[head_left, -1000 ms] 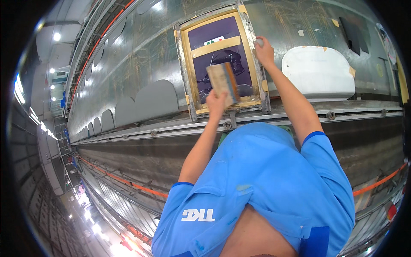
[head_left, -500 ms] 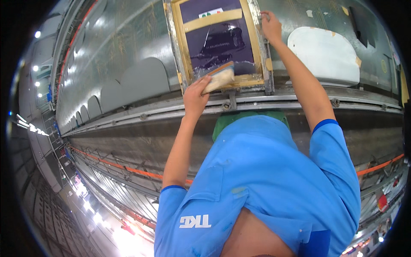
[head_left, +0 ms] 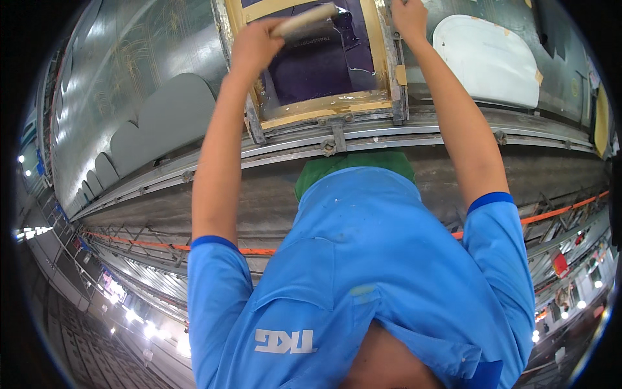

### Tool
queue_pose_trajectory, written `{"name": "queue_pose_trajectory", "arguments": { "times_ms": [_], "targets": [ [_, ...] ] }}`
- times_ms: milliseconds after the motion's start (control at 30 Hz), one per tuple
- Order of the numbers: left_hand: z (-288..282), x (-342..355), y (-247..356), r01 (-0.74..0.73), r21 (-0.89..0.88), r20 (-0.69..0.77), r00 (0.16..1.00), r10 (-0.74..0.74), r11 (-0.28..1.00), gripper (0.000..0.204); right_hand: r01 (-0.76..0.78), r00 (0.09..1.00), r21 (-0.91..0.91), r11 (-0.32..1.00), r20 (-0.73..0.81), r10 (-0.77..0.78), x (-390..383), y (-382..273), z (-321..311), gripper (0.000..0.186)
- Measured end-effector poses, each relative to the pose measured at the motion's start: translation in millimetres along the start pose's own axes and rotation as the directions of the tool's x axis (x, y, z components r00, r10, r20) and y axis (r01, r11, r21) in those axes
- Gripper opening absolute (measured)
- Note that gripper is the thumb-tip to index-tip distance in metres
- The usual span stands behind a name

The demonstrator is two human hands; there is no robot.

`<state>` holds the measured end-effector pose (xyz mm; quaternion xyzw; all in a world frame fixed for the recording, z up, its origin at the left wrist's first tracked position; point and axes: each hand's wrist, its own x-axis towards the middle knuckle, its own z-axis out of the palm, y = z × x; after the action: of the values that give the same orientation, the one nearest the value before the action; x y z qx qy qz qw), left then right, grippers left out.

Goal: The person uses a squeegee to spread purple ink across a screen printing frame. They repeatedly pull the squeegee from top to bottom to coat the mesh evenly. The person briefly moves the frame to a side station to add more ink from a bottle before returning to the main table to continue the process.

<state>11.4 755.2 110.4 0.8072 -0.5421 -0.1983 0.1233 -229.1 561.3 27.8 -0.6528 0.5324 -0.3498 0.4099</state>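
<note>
My left hand [head_left: 254,44] is closed round a squeegee [head_left: 306,19] with a pale wooden handle, held over the upper part of a screen printing frame [head_left: 387,61]. The squeegee's lower edge is hard to make out. Inside the frame's yellow-taped border lies a dark purple mesh [head_left: 304,68] with glossy wet ink on it. At the frame's right side, my right hand [head_left: 409,21] has its fingers curled in at the frame's edge; the fingertips are partly cut off by the top of the picture.
Right of the frame, a white rounded panel [head_left: 486,61] lies on the long grey table [head_left: 149,39]. Grey rounded panels [head_left: 172,113] line the table to the left. A metal rail [head_left: 421,131] with bolts runs along the near edge, close to my body.
My left hand has carried the squeegee from the near end of the screen away toward the far end. My right hand stays at the frame's edge; the view has shifted.
</note>
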Motion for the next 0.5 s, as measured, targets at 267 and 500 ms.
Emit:
{"name": "queue_pose_trajectory", "arguments": {
  "times_ms": [267, 500],
  "targets": [
    [65, -66, 9, -0.181, 0.102, -0.238, 0.950, 0.200, 0.978, 0.044, 0.103, 0.994, 0.000, 0.995, -0.024, -0.103, 3, 10, 2, 0.025],
    [71, -185, 31, -0.159, 0.112, -0.132, 0.976, 0.173, 0.981, 0.051, 0.027, 1.000, -0.058, 0.998, 0.008, -0.026, -6, -5, -4, 0.026]
  ]
}}
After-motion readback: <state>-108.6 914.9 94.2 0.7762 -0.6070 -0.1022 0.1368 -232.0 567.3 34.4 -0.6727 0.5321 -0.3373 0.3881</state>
